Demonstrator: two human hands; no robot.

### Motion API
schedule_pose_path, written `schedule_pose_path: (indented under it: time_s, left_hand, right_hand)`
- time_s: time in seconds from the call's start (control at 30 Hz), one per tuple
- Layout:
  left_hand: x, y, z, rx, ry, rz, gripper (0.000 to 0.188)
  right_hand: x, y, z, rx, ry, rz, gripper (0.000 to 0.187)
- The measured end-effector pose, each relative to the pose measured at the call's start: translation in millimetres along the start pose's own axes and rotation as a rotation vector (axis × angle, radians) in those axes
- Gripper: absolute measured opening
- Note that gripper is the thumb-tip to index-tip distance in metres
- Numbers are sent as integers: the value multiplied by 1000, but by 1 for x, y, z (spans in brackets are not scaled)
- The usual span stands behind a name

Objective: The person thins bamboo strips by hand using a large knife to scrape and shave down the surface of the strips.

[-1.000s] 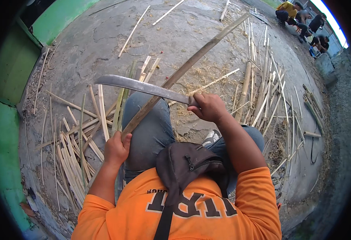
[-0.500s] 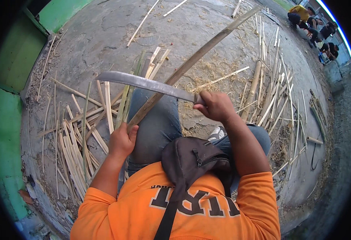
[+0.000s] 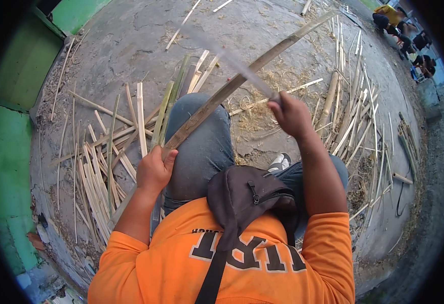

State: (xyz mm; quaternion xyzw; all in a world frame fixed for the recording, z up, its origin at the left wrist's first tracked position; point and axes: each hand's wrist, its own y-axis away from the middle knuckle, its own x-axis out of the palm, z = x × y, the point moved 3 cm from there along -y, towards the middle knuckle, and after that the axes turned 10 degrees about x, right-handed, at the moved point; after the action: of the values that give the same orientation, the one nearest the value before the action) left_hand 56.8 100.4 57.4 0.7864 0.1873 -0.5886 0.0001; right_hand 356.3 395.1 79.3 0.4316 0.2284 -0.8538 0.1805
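Note:
My left hand (image 3: 154,169) is closed around the lower part of a long split bamboo strip (image 3: 214,103), which slants away up to the far right across my knee. In my right hand (image 3: 293,115) is the handle of a machete (image 3: 237,63). Its blade is smeared by motion and crosses the bamboo strip near the strip's middle; whether the two touch I cannot tell. Greenish bamboo slats (image 3: 166,109) stand beside my left knee, just beyond the left hand.
Cut bamboo strips (image 3: 91,187) lie heaped at my left, and more strips (image 3: 353,121) at my right beside a thick bamboo pole (image 3: 327,99). Fibre shavings litter the concrete floor (image 3: 130,45). A green wall (image 3: 4,167) is on the left. Several people (image 3: 407,38) crouch far right.
My right hand has moved slightly away and to the right. The machete's blade has swung farther up the bamboo strip, its tip now pointing away. My left hand keeps its grip, a little nearer to me.

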Motion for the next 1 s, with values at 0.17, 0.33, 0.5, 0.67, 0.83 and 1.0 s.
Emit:
schedule_pose_path:
  time_s: [0.17, 0.33, 0.5, 0.67, 0.83, 1.0]
  left_hand:
    - [-34, -14, 14, -6, 222, 60, 67]
    - [-64, -31, 34, -54, 266, -80, 65]
    - [-71, -31, 52, -88, 284, -128, 65]
    - [-81, -31, 45, -103, 152, -92, 67]
    - [-57, -22, 28, -105, 137, 14, 64]
    - [-36, -19, 4, -38, 73, 75, 68]
  right_hand:
    - [-19, -7, -61, 202, -411, -176, 43]
    - [-24, 4, -47, 247, -851, -187, 45]
    - [-26, 4, -41, 103, -712, -203, 46]
    - [-20, 5, -40, 98, -610, -134, 46]
    - [-18, 4, -27, 52, -459, -153, 45]
    - [-27, 12, 5, 3, -319, -62, 39]
